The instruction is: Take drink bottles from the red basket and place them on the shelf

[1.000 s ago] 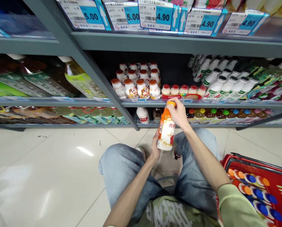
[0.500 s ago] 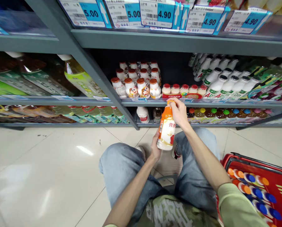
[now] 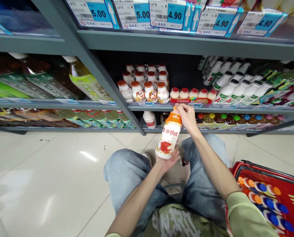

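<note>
A white drink bottle (image 3: 168, 136) with an orange neck wrap and red lettering is tilted in front of the shelf, its label facing up toward me. My right hand (image 3: 187, 118) is closed round its top, fingers and thumb pinching at the cap, which they mostly cover. Beneath the base, my left hand (image 3: 167, 162) cradles the bottle, with fingertips showing past its right side. Just beyond the cap stands a pack of small red-capped bottles (image 3: 193, 95) on the shelf. Left of that pack sit several small shrink-wrapped bottles (image 3: 150, 92) with orange-red caps.
Black-capped white bottles (image 3: 228, 90) fill the shelf's right part. The low shelf holds a white bottle (image 3: 149, 119) and colourful-capped bottles (image 3: 222, 120). A red basket (image 3: 292, 184) of orange- and blue-capped bottles is at my right. Price tags (image 3: 218, 21) line the upper shelf edge.
The bottle has turned so that more of its red lettering faces me, and its base has swung left. My left hand has shifted from its side to underneath. My right hand stays at the top.
</note>
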`<state>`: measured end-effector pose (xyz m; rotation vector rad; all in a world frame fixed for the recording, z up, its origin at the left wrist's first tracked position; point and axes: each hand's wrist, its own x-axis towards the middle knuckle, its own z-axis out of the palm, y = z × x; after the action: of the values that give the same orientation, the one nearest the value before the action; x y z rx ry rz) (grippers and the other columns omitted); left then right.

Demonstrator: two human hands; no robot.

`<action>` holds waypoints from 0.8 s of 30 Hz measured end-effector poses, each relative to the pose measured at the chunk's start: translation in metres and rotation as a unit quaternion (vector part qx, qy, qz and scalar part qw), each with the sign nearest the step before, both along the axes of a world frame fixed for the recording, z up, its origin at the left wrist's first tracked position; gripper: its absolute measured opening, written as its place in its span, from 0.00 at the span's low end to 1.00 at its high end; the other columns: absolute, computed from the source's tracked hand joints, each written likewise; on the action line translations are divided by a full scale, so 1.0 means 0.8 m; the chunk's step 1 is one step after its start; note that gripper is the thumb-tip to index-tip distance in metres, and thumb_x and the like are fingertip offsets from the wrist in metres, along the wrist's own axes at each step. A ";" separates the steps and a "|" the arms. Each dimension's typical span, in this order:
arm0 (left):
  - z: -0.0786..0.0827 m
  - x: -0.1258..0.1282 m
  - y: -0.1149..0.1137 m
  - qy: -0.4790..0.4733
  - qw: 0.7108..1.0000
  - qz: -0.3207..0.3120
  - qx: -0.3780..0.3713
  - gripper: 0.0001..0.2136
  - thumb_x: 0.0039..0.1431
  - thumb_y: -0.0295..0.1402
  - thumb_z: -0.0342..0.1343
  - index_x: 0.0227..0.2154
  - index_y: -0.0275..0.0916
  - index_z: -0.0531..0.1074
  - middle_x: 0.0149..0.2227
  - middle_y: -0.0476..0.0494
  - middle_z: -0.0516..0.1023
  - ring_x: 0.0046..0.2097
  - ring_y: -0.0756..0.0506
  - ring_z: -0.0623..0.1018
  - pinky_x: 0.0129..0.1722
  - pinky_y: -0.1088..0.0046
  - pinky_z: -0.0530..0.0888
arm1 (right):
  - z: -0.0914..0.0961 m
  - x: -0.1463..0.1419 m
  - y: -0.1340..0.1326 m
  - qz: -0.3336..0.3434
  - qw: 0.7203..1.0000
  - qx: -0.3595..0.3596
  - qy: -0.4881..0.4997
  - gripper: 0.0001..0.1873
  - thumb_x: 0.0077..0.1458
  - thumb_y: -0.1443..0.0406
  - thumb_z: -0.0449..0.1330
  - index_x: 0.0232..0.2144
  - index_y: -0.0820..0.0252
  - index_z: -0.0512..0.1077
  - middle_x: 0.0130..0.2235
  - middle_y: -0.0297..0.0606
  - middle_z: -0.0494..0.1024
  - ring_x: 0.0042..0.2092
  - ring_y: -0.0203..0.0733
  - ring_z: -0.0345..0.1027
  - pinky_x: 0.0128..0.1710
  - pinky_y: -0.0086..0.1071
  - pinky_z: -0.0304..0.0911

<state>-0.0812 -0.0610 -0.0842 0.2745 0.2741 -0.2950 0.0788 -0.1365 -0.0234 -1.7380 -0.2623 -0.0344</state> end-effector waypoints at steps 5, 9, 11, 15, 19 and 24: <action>0.000 -0.001 -0.002 0.020 1.000 -0.002 -0.018 0.13 0.64 0.38 0.49 0.36 0.34 0.74 0.18 0.53 0.56 0.16 0.54 0.49 0.17 0.79 0.48 | 0.001 -0.003 0.001 0.005 1.000 0.001 -0.006 0.22 0.58 0.48 0.60 0.26 0.59 0.77 0.28 0.34 0.77 0.31 0.40 0.66 0.35 0.32 0.59; -0.001 0.005 -0.002 0.030 1.000 0.003 0.001 0.13 0.63 0.38 0.48 0.33 0.36 0.74 0.18 0.52 0.57 0.17 0.54 0.49 0.18 0.78 0.49 | -0.002 0.000 0.002 0.006 1.000 0.024 0.002 0.22 0.57 0.47 0.61 0.28 0.58 0.77 0.30 0.34 0.78 0.33 0.40 0.68 0.37 0.32 0.61; -0.002 0.011 0.002 0.009 1.000 0.012 0.024 0.14 0.63 0.42 0.50 0.29 0.37 0.72 0.18 0.51 0.59 0.17 0.53 0.51 0.18 0.77 0.50 | -0.002 -0.002 0.006 0.014 0.997 0.071 0.033 0.21 0.56 0.46 0.62 0.28 0.58 0.77 0.31 0.34 0.78 0.34 0.40 0.69 0.37 0.31 0.62; -0.002 0.025 0.016 -0.059 0.995 0.039 0.067 0.21 0.57 0.53 0.55 0.26 0.37 0.72 0.21 0.46 0.65 0.18 0.52 0.57 0.19 0.75 0.52 | -0.002 -0.019 0.023 0.064 0.961 0.222 0.151 0.21 0.51 0.47 0.66 0.33 0.59 0.77 0.34 0.35 0.80 0.37 0.42 0.73 0.39 0.32 0.67; -0.004 0.038 0.028 -0.092 0.987 0.043 0.122 0.24 0.56 0.56 0.52 0.24 0.38 0.72 0.21 0.42 0.69 0.19 0.49 0.65 0.18 0.73 0.57 | -0.003 -0.040 0.035 0.119 0.907 0.334 0.226 0.29 0.48 0.42 0.68 0.40 0.58 0.76 0.38 0.40 0.82 0.40 0.47 0.77 0.42 0.38 0.71; -0.026 0.033 0.037 -0.098 0.977 0.076 0.172 0.20 0.54 0.52 0.57 0.22 0.38 0.75 0.18 0.41 0.71 0.16 0.48 0.67 0.16 0.74 0.59 | -0.020 -0.078 0.010 0.190 0.930 0.254 0.185 0.32 0.41 0.46 0.74 0.44 0.57 0.75 0.42 0.42 0.82 0.43 0.50 0.78 0.48 0.42 0.72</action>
<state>-0.0549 -0.0317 -0.1053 0.6172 0.1488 -0.0663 0.0164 -0.1287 -0.0391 -1.1251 -0.2777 0.4681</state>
